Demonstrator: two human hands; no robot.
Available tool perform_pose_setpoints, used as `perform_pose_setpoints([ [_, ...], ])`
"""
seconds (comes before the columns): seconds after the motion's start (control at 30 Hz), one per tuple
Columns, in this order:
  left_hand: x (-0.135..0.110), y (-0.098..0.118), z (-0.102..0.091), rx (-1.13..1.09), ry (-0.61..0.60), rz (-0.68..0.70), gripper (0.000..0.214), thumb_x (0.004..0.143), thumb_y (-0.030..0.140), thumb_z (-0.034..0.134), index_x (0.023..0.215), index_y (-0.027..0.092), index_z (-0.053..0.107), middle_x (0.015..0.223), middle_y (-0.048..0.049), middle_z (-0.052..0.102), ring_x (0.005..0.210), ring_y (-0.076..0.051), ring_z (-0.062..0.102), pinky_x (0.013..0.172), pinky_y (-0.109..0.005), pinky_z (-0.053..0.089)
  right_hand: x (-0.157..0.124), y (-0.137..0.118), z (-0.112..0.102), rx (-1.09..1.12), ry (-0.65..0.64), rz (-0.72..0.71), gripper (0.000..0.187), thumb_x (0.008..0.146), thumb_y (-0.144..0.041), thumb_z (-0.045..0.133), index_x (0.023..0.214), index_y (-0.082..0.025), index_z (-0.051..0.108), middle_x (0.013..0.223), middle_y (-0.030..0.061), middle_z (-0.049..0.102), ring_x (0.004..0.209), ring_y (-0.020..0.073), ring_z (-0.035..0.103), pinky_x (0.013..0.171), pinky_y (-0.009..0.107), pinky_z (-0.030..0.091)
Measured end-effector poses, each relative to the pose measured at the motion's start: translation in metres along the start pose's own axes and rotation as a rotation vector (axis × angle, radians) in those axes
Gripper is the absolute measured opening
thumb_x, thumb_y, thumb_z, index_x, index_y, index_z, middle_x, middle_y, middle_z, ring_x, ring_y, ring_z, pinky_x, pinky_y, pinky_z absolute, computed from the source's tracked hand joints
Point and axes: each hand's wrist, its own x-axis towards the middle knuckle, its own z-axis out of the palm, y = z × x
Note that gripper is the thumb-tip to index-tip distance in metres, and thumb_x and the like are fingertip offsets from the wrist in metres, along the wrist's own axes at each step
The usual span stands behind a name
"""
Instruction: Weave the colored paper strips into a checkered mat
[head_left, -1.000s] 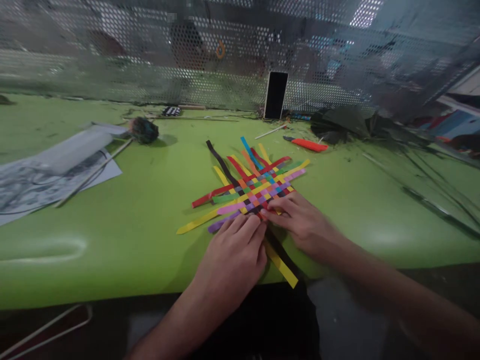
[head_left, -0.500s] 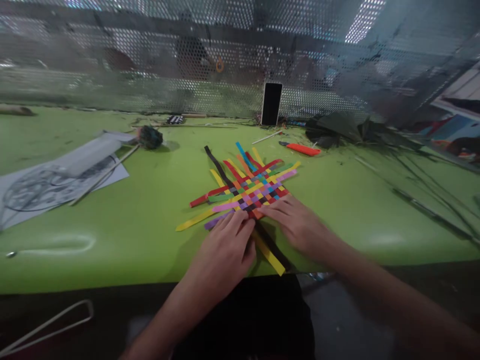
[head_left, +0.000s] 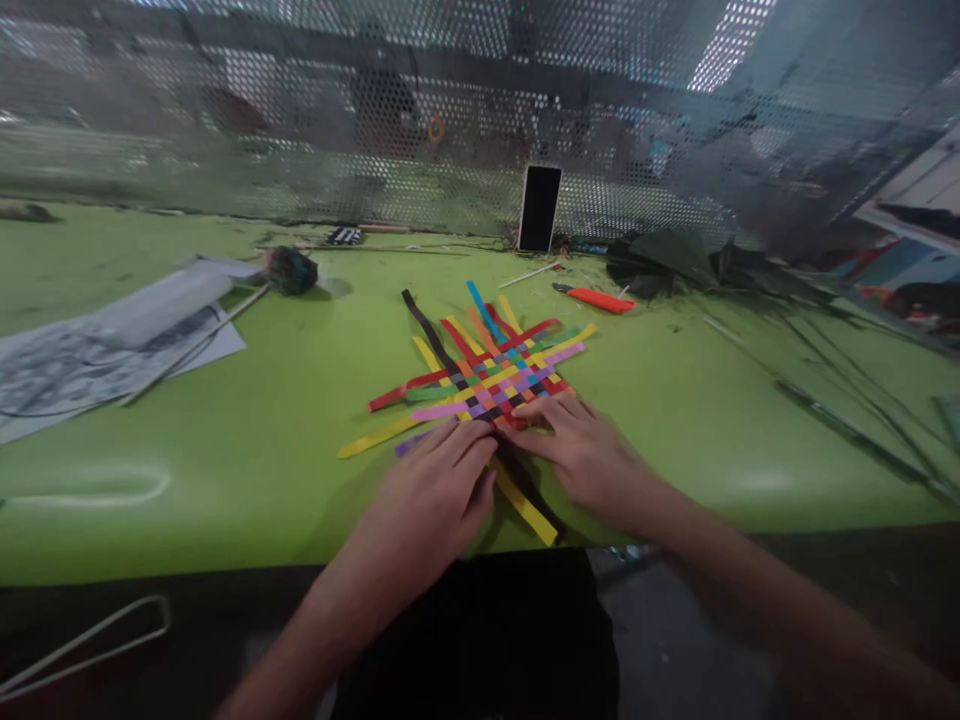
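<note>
A mat woven of coloured paper strips [head_left: 491, 375] lies on the green table [head_left: 247, 440], with loose ends of red, yellow, black, blue and purple sticking out. My left hand [head_left: 431, 490] rests flat on the mat's near edge, fingers stretched out over the purple and yellow strips. My right hand [head_left: 574, 450] lies beside it on the near right corner, fingers extended and pressing on the weave. A yellow strip [head_left: 525, 505] and a black strip run out between the two hands toward the table's front edge.
A phone [head_left: 540, 208] stands against the perforated metal screen at the back. An orange-handled cutter [head_left: 600, 298] lies right of the mat, dark leaves [head_left: 675, 262] beyond it. Printed paper sheets [head_left: 97, 345] and a stick with a dark ball [head_left: 289, 270] lie at left.
Both hands have slid slightly left along the mat's near edge, still pressing on it. The camera view has shifted, so the mat sits a little further left and higher.
</note>
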Motion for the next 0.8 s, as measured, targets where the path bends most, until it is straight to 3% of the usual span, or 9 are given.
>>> perform_pose_setpoints([
  [0.1,0.000,-0.009,-0.012,0.087,-0.021,0.032,0.023,0.100,0.013,0.046,0.112,0.012,0.066,0.115,-0.0132,0.071,0.105,-0.029,0.069,0.089,-0.048,0.061,0.000,-0.010,-0.010,0.097,0.050,0.001,0.055,0.090,-0.002,0.049,0.139,-0.024,0.061,0.130,0.0119,0.064,0.119,0.0268,0.055,0.103,0.049,0.048],
  [0.2,-0.010,-0.025,-0.029,0.088,-0.024,0.085,0.024,0.100,0.012,0.046,0.113,0.015,0.066,0.117,-0.0113,0.071,0.115,-0.028,0.067,0.101,-0.050,0.057,-0.002,-0.003,-0.020,0.157,0.141,0.036,0.053,0.092,-0.005,0.048,0.139,-0.026,0.060,0.130,0.0109,0.064,0.120,0.0269,0.056,0.102,0.050,0.049],
  [0.3,-0.033,-0.043,-0.044,0.054,0.011,0.072,0.029,0.102,0.015,0.046,0.125,0.023,0.061,0.130,-0.0060,0.068,0.126,-0.024,0.062,0.110,-0.046,0.052,-0.010,0.019,-0.020,0.038,0.178,0.149,0.048,0.095,-0.010,0.050,0.139,-0.025,0.060,0.130,0.0127,0.066,0.119,0.0306,0.057,0.099,0.055,0.049],
  [0.4,-0.062,-0.056,-0.055,0.052,0.048,-0.045,0.035,0.101,0.017,0.048,0.130,0.033,0.060,0.133,0.0019,0.067,0.128,-0.023,0.061,0.112,-0.048,0.052,-0.022,0.028,-0.014,-0.026,0.138,0.174,0.042,0.095,-0.009,0.049,0.134,-0.019,0.064,0.128,0.0147,0.068,0.115,0.0323,0.059,0.093,0.055,0.051],
  [0.5,-0.079,-0.060,-0.064,0.019,0.109,-0.167,0.042,0.099,0.021,0.048,0.132,0.045,0.060,0.133,0.0108,0.067,0.121,-0.025,0.065,0.107,-0.055,0.054,-0.035,0.012,-0.011,0.016,0.149,0.116,0.039,0.094,-0.006,0.049,0.126,-0.019,0.068,0.122,0.0125,0.070,0.115,0.0300,0.060,0.093,0.051,0.050],
  [0.6,-0.067,-0.052,-0.070,0.006,0.127,-0.132,0.040,0.100,0.027,0.047,0.130,0.049,0.062,0.126,0.0146,0.070,0.110,-0.025,0.069,0.096,-0.051,0.059,-0.044,-0.013,-0.010,0.077,0.207,0.086,0.040,0.092,-0.005,0.050,0.124,-0.021,0.068,0.118,0.0108,0.071,0.114,0.0278,0.061,0.093,0.046,0.050],
  [0.7,-0.029,-0.040,-0.060,0.115,-0.041,-0.033,0.029,0.102,0.026,0.047,0.123,0.026,0.067,0.125,-0.0028,0.071,0.117,-0.025,0.066,0.103,-0.049,0.056,-0.049,-0.026,-0.008,0.082,0.265,0.091,0.045,0.092,-0.002,0.049,0.127,-0.022,0.066,0.117,0.0097,0.072,0.112,0.0269,0.061,0.092,0.045,0.049],
  [0.8,0.008,-0.035,-0.037,0.281,-0.096,-0.009,0.029,0.103,0.021,0.045,0.118,0.014,0.068,0.121,-0.0142,0.070,0.109,-0.028,0.067,0.091,-0.048,0.059,-0.050,-0.028,-0.004,0.092,0.275,0.107,0.044,0.092,-0.001,0.048,0.127,-0.022,0.067,0.117,0.0093,0.072,0.112,0.0269,0.061,0.091,0.046,0.049],
])
